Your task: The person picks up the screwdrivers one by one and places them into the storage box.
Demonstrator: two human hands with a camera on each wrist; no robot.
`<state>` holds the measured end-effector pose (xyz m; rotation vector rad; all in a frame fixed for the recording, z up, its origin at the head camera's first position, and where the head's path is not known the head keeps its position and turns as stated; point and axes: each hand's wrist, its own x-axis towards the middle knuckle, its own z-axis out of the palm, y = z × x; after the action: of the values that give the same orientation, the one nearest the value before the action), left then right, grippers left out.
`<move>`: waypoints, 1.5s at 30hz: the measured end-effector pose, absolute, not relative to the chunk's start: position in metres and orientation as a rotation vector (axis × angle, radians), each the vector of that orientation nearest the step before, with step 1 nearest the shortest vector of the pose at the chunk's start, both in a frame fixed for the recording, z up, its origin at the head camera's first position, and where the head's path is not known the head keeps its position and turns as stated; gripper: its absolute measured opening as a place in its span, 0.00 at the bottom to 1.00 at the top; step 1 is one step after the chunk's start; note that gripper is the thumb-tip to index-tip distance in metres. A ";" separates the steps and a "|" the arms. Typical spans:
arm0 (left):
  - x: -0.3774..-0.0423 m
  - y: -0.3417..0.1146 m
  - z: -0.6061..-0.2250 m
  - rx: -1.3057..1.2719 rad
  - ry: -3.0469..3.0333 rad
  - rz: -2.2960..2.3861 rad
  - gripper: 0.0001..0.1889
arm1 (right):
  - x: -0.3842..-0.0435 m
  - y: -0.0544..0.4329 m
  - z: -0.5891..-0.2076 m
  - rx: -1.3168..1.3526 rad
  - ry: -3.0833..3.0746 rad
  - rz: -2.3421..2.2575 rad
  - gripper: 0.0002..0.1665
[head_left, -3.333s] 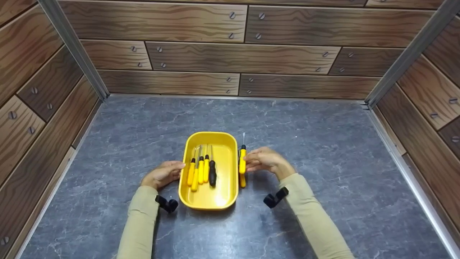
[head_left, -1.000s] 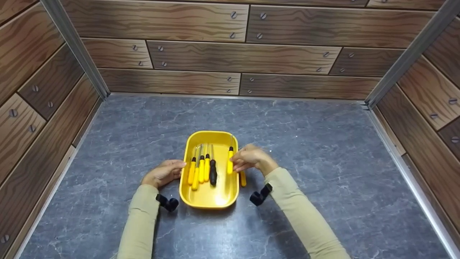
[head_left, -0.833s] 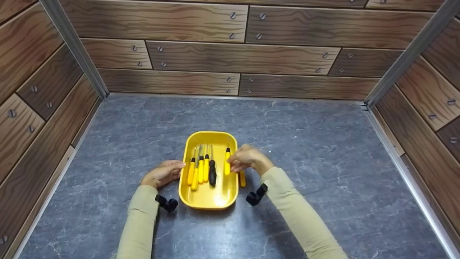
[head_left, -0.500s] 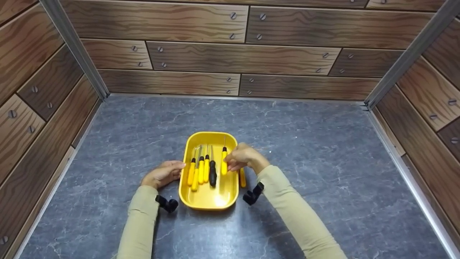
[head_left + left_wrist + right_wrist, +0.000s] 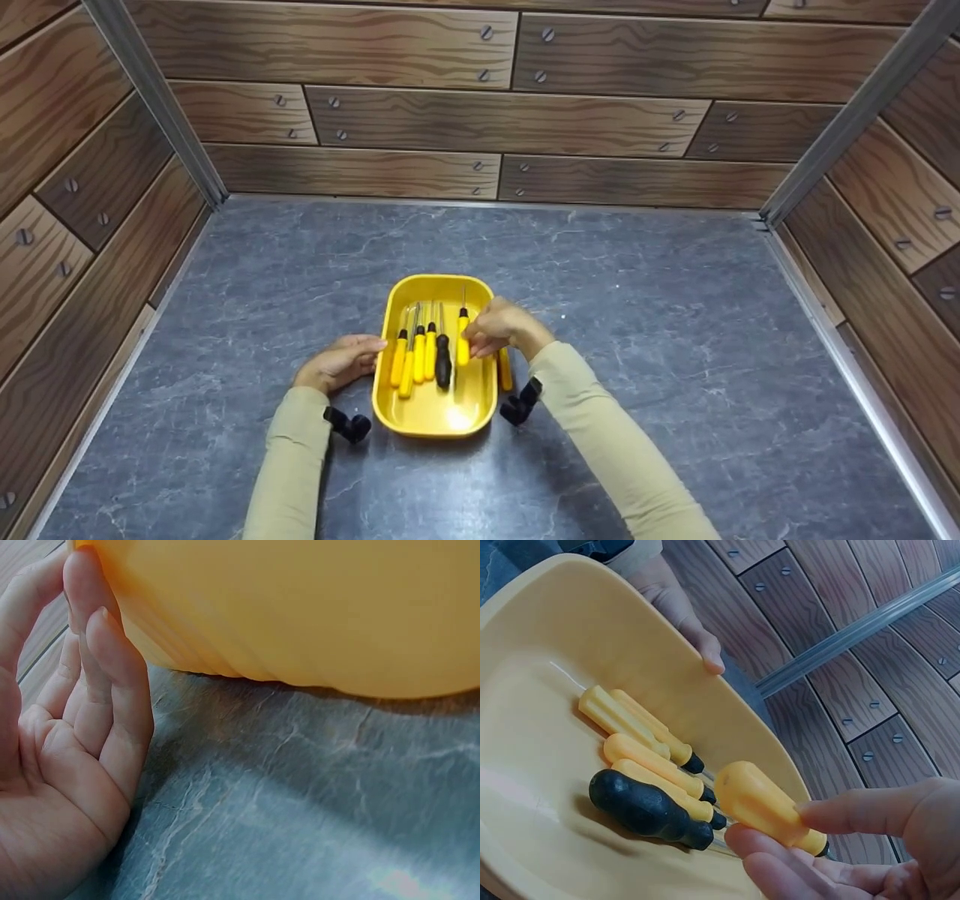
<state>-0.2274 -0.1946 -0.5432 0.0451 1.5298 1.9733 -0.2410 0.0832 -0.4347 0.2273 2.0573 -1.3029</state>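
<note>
My right hand (image 5: 501, 328) pinches a yellow-handled screwdriver (image 5: 463, 337) between thumb and fingers, inside the yellow tray (image 5: 472, 405). In the right wrist view this screwdriver (image 5: 757, 802) is above the tray floor, its shaft partly hidden by the hand. Left of it lie a black-handled screwdriver (image 5: 443, 364) and several yellow-handled screwdrivers (image 5: 419, 356), side by side with shafts pointing away. At the tray's left side my left hand (image 5: 341, 364) holds the rim, thumb on top and fingers against the outer wall, as the left wrist view shows.
Outside the tray's right wall is another yellow handle (image 5: 505, 371), partly hidden by my right hand. The tray stands on a grey marbled tabletop (image 5: 675, 337). Wood-patterned walls (image 5: 420, 120) enclose the back and both sides.
My right hand has brought the yellow-handled screwdriver from outside the tray's right wall, over the rim and leftward, close to the black-handled one. The left hand and the tray stay put.
</note>
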 end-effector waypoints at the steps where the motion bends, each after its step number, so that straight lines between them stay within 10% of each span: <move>1: -0.227 -0.195 -0.543 0.041 1.529 1.975 0.06 | -0.241 0.083 -0.435 0.225 2.059 -1.295 0.08; 45: -0.228 -0.193 -0.542 0.013 1.537 1.977 0.06 | -0.244 0.053 -0.450 0.253 2.282 -1.083 0.12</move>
<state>-0.2279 -0.1931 -0.5420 0.0135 1.5366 1.9775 -0.2438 0.0528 -0.4504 0.2530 2.2817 -1.0826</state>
